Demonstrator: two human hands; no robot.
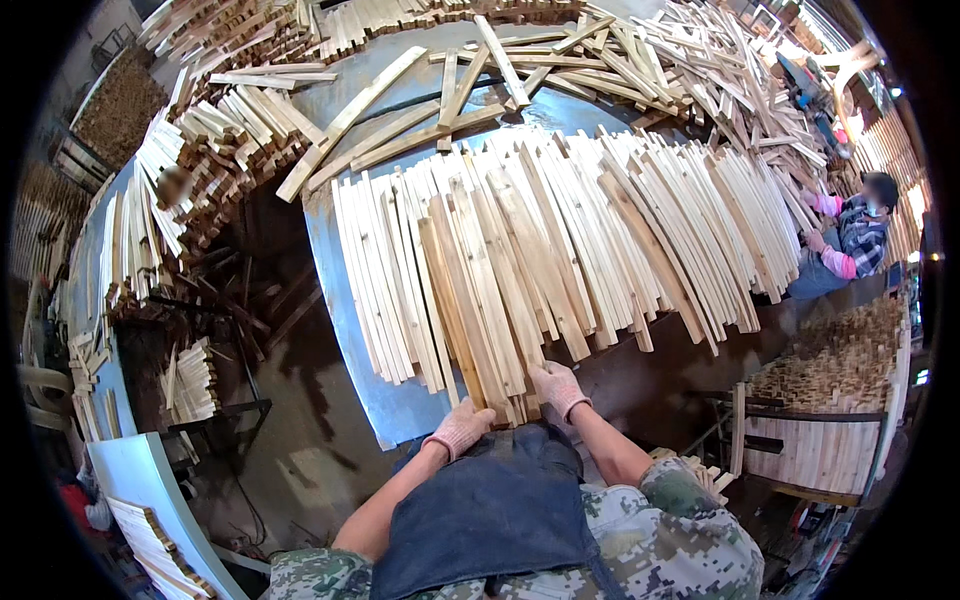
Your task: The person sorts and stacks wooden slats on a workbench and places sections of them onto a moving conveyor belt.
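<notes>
Workshop table [345, 300] is carrying wood slats | left hand [460, 428] and right hand [558, 386] are closing gloved fingers on slat bundle [480, 300] ends | step: squaring ends | next probably needing even push.

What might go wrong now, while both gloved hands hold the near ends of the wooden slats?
The slats overhang the metal table's near edge, so some may slide off. The left hand and right hand grip rough ends in thin gloves, so splinters or pinches are possible. A person works close by.
</notes>
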